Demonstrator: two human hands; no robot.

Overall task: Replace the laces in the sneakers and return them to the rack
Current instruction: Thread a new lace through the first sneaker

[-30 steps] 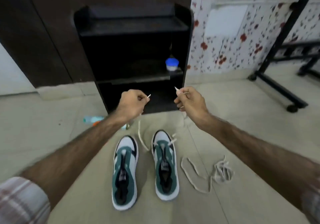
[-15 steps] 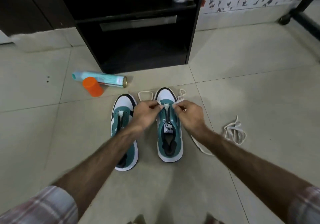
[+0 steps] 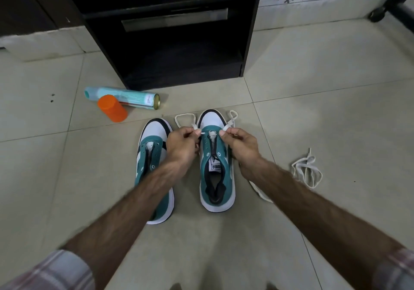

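Observation:
Two teal and white sneakers stand side by side on the tiled floor, toes toward the rack. The left sneaker (image 3: pixel 154 168) has no lace and my left forearm crosses it. Over the toe end of the right sneaker (image 3: pixel 216 166), my left hand (image 3: pixel 182 145) pinches one end of a white lace (image 3: pixel 184 118) and my right hand (image 3: pixel 240 146) pinches the other end. The lace loops out on the floor on both sides of the toe. A second white lace (image 3: pixel 307 171) lies bunched on the floor to the right.
The black shoe rack (image 3: pixel 170 27) stands straight ahead with an open lower shelf. A light blue spray can (image 3: pixel 125 97) lies on its side beside an orange cap (image 3: pixel 112 108), left of the sneakers. A wheeled black stand (image 3: pixel 387 7) sits at the far right.
My hands came down from in front of the rack, holding the lace ends, to the toe end of the right sneaker. The view tilted down and moved closer.

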